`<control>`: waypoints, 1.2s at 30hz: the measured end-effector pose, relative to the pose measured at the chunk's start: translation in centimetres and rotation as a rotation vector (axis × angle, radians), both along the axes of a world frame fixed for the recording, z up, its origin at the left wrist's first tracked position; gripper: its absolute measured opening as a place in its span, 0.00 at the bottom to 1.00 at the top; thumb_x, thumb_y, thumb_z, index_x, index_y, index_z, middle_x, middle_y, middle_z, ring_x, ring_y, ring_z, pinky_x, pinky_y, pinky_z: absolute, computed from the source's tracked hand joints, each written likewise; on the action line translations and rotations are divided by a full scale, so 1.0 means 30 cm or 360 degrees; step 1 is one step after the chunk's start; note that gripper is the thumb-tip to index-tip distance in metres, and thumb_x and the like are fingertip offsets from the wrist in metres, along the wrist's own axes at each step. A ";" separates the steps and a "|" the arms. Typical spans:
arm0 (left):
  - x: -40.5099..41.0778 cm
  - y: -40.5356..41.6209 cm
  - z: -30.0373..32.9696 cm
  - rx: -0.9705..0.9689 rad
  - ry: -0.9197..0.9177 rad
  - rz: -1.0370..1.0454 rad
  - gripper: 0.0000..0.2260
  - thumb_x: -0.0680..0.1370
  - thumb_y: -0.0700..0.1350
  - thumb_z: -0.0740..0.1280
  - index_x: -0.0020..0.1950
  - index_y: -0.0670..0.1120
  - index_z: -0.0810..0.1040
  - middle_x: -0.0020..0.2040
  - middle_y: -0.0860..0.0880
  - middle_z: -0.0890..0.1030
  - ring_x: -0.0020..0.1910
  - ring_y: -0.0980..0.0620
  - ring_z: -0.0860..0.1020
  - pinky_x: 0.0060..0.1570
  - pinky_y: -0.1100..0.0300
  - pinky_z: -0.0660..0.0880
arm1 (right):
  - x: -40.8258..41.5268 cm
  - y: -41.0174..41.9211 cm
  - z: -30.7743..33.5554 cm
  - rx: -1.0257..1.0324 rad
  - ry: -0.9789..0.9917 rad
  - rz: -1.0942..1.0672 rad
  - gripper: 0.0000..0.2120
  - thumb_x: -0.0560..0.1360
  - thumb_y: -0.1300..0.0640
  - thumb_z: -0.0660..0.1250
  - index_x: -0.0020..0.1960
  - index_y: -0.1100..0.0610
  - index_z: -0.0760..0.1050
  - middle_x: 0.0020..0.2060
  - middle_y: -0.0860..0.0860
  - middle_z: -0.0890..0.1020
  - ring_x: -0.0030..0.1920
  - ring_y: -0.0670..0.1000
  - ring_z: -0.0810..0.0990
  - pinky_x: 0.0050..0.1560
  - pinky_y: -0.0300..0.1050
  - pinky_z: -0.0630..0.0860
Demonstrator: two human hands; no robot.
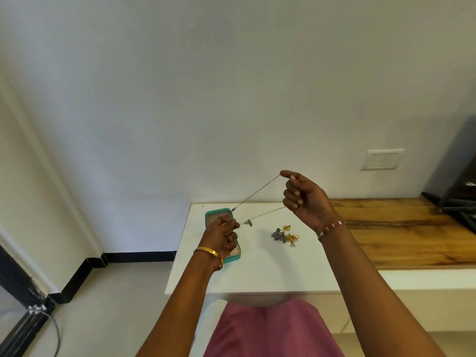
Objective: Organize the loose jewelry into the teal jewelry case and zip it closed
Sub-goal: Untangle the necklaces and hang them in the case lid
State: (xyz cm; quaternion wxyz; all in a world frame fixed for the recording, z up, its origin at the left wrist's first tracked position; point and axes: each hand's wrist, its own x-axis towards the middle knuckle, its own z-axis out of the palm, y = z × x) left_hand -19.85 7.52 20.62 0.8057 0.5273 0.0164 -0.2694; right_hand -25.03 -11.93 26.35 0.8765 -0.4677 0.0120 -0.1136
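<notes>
A person is standing at a white table [257, 274], seen from a camera worn on the head, with both bare arms reaching forward over it.

The right hand [306, 199] is raised above the table, fingers curled, and its thumb and forefinger are pinching one end of a thin silver chain [255, 195]. From that pinch the chain is running down and to the left in a taut line to the left hand [222, 234], which is lower and closer to the tabletop. The left hand's fingers are curled too, pinching the chain near its other end. A second strand is trailing from under the right hand's curled fingers down toward a small silver pendant [248, 222], which is sitting just to the right of the left hand's grip; whether the pendant is touching the table cannot be told.

Directly beneath and behind the left hand, the teal jewelry case [219, 215] is lying open on the table, its pale lining showing. The hand is covering much of it.

Below the right hand's grip and to the right of the left hand, a small heap of loose jewelry [286, 235] is resting on the white surface: dark silver pieces touching gold ones, including a small triangular piece at the near edge.

A gold bangle [208, 253] is circling the left wrist, and a beaded bracelet [332, 228] is circling the right wrist. To the right of the raised hand, a wooden countertop [401, 233] is adjoining the white table.
</notes>
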 end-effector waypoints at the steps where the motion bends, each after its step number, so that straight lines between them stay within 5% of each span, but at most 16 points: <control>1: -0.002 0.001 -0.004 0.0041 -0.0041 -0.0030 0.08 0.77 0.34 0.59 0.42 0.45 0.71 0.37 0.45 0.74 0.18 0.59 0.66 0.19 0.70 0.62 | 0.001 -0.002 0.011 -0.0050 0.0009 -0.0006 0.14 0.78 0.65 0.51 0.52 0.60 0.75 0.22 0.47 0.65 0.19 0.43 0.60 0.20 0.34 0.60; 4: -0.009 0.005 -0.015 0.0203 -0.0189 -0.0145 0.10 0.77 0.33 0.58 0.47 0.45 0.75 0.38 0.45 0.74 0.20 0.59 0.67 0.22 0.68 0.66 | 0.004 -0.009 0.027 -0.0193 0.0034 -0.0015 0.15 0.79 0.65 0.52 0.58 0.58 0.75 0.23 0.47 0.65 0.20 0.43 0.59 0.20 0.34 0.59; 9: -0.010 -0.006 -0.033 0.0657 -0.0431 -0.0151 0.13 0.77 0.32 0.57 0.40 0.46 0.76 0.39 0.46 0.73 0.32 0.53 0.70 0.36 0.61 0.72 | 0.010 0.015 0.023 -0.0386 0.0086 -0.0014 0.14 0.79 0.64 0.54 0.58 0.58 0.76 0.22 0.47 0.63 0.20 0.43 0.58 0.21 0.35 0.58; 15: -0.008 -0.031 -0.042 0.1202 -0.0803 -0.0252 0.18 0.75 0.31 0.56 0.61 0.43 0.74 0.63 0.46 0.72 0.58 0.46 0.71 0.58 0.56 0.71 | 0.018 0.097 0.026 -0.0822 0.0216 0.0164 0.12 0.79 0.63 0.57 0.55 0.59 0.77 0.21 0.47 0.62 0.20 0.44 0.58 0.22 0.35 0.58; 20: -0.024 -0.073 0.021 0.1101 -0.0928 -0.0321 0.20 0.78 0.42 0.59 0.70 0.47 0.64 0.69 0.46 0.69 0.66 0.45 0.70 0.57 0.60 0.66 | 0.032 0.162 0.022 -0.1118 0.0289 0.0263 0.11 0.78 0.62 0.58 0.55 0.60 0.78 0.20 0.47 0.64 0.20 0.44 0.60 0.23 0.36 0.62; 24: -0.042 -0.078 0.064 0.0884 -0.1048 -0.0352 0.12 0.80 0.43 0.56 0.54 0.42 0.78 0.53 0.45 0.80 0.49 0.52 0.77 0.46 0.64 0.71 | 0.028 0.163 0.021 -0.1176 0.0274 0.0256 0.10 0.78 0.60 0.60 0.50 0.59 0.80 0.19 0.47 0.65 0.21 0.45 0.61 0.25 0.37 0.64; 29: -0.010 -0.048 0.065 0.0239 -0.0534 -0.0148 0.14 0.79 0.41 0.55 0.36 0.42 0.73 0.23 0.51 0.74 0.25 0.54 0.75 0.34 0.61 0.76 | 0.003 0.092 0.011 -0.1076 0.0332 0.0125 0.09 0.77 0.59 0.62 0.45 0.60 0.80 0.21 0.48 0.61 0.23 0.46 0.58 0.25 0.38 0.63; 36: 0.062 0.026 0.106 -0.0253 -0.0141 0.0030 0.16 0.78 0.43 0.56 0.30 0.45 0.66 0.18 0.53 0.63 0.18 0.56 0.61 0.23 0.65 0.61 | -0.031 0.015 -0.066 -0.1083 0.0446 0.0031 0.10 0.77 0.59 0.62 0.41 0.59 0.79 0.21 0.45 0.60 0.23 0.45 0.56 0.24 0.37 0.60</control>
